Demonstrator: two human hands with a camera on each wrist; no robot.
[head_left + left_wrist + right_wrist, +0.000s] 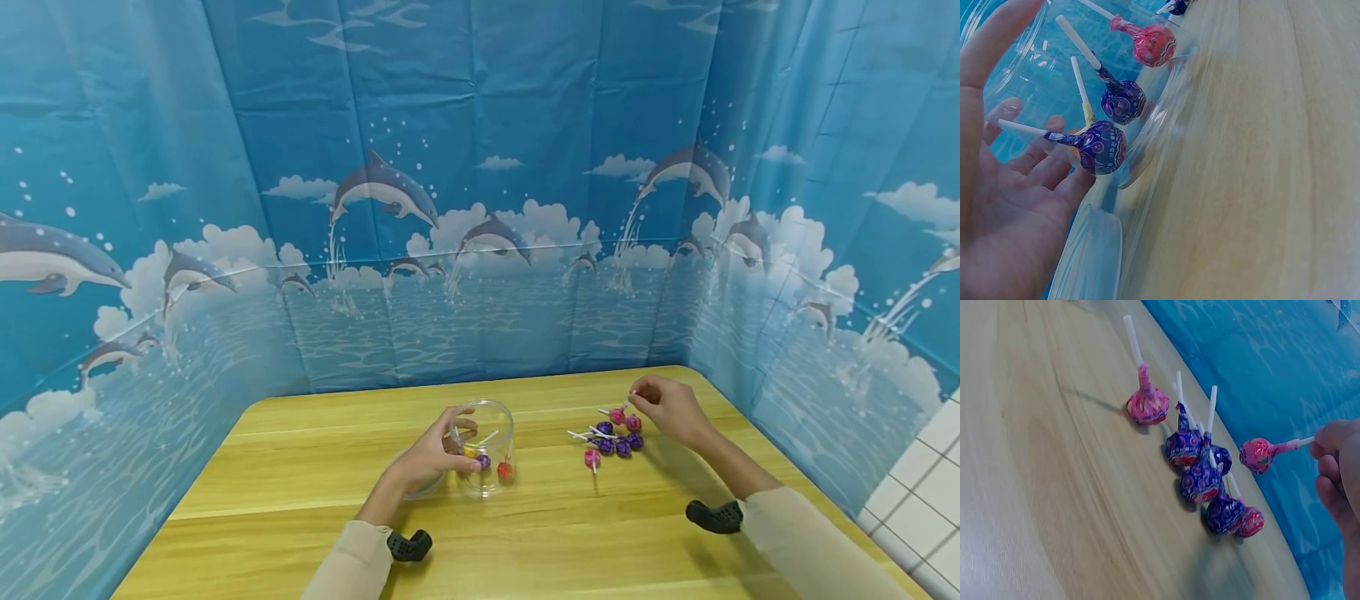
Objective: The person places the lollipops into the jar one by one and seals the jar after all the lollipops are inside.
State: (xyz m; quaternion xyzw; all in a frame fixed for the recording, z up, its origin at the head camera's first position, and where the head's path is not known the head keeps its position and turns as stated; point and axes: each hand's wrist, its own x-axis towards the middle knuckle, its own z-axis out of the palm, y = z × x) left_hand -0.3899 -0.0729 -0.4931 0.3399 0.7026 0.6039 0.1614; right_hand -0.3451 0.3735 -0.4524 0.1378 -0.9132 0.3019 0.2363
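Observation:
My left hand [431,457] grips a clear plastic jar [501,433] from its left side, fingers behind and thumb in front. Inside the jar are a red lollipop [1154,47], purple lollipops [1124,101] and a yellow-wrapped one, partly hidden behind a purple one. At the right, my right hand [675,410] pinches the white stick of a pink lollipop [1256,455], whose head hangs clear of the pile in the right wrist view. Just below that hand lie several purple lollipops [604,447] in a cluster, with a pink lollipop [592,458] nearer me.
A clear round lid [1094,256] lies on the table beside the jar, partly covered by my left hand in the head view. The wood-grain table [300,467] meets a blue dolphin-print curtain [480,317] at its back and sides. White tiles [922,483] show at far right.

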